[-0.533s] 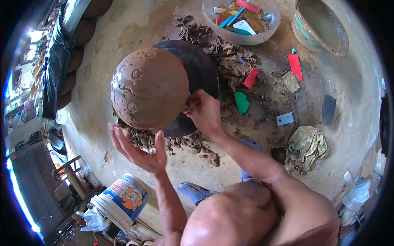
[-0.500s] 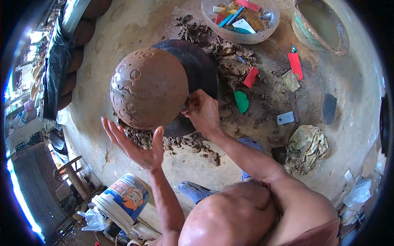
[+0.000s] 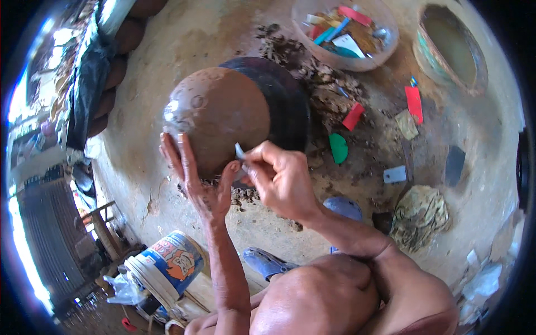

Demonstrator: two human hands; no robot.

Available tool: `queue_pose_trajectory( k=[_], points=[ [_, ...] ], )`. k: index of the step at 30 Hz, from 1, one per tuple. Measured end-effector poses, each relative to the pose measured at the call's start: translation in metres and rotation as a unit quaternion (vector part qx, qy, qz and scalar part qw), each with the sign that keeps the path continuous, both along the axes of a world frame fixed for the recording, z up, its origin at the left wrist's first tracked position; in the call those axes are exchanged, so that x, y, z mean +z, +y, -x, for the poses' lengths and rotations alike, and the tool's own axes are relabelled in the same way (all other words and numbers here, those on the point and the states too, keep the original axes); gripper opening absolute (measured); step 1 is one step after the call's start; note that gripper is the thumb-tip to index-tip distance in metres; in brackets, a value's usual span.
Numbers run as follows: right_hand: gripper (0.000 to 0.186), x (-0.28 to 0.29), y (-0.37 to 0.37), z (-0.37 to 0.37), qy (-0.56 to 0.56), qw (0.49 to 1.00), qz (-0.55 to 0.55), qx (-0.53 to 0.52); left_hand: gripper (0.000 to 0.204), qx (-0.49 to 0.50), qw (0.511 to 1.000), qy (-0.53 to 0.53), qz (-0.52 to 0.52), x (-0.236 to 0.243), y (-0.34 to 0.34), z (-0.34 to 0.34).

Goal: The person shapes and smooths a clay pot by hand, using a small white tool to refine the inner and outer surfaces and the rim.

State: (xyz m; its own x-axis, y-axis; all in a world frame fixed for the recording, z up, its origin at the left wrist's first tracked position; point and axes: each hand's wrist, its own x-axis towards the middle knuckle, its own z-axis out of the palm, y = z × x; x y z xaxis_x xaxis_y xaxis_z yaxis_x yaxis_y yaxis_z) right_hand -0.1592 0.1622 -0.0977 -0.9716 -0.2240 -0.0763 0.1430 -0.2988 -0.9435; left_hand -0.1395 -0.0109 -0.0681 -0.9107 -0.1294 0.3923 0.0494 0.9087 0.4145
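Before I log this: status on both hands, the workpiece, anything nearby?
Left hand spread, apparently touching round brown clay form. Right hand pinching thin pale strip by it. Crumbled brown clay scraps beside round black disc.

Floor (image 3: 134, 151): tan, scuffed, mud-stained. Bearings from view centre. 12 o'clock: black round disc (image 3: 293, 106) lies flat. 12 to 2: clay scraps (image 3: 329, 97) in crumbling heaps. 1: translucent bowl (image 3: 335, 62). 2: wide-mouthed pot (image 3: 430, 62), two red pieces (image 3: 414, 104). Between 2 and 3: green half-round (image 3: 338, 148). 3: pale rectangle (image 3: 395, 174), dark slab (image 3: 455, 166). 4: crumpled cloth (image 3: 421, 218).
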Motion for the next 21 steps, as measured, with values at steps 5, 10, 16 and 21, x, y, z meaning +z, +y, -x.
queue_pose_trajectory(
  k=[5,10,16,21],
  points=[
    [0.011,0.028,-0.004,0.022,0.255,0.961,-0.022,0.102,0.033,-0.086,0.979,0.047,-0.180,0.012,-0.014,-0.036],
    [0.019,0.061,0.010,0.049,0.343,0.930,-0.075,0.113,0.028,0.154,0.844,0.093,-0.506,-0.025,-0.020,-0.090],
    [0.018,0.100,-0.063,0.180,0.553,0.760,-0.329,0.096,0.047,0.386,0.797,0.044,-0.463,-0.148,-0.058,-0.148],
    [0.020,0.106,-0.140,0.205,0.587,0.588,-0.460,0.313,0.067,0.380,0.660,-0.011,-0.649,-0.147,-0.026,-0.097]
  ],
)
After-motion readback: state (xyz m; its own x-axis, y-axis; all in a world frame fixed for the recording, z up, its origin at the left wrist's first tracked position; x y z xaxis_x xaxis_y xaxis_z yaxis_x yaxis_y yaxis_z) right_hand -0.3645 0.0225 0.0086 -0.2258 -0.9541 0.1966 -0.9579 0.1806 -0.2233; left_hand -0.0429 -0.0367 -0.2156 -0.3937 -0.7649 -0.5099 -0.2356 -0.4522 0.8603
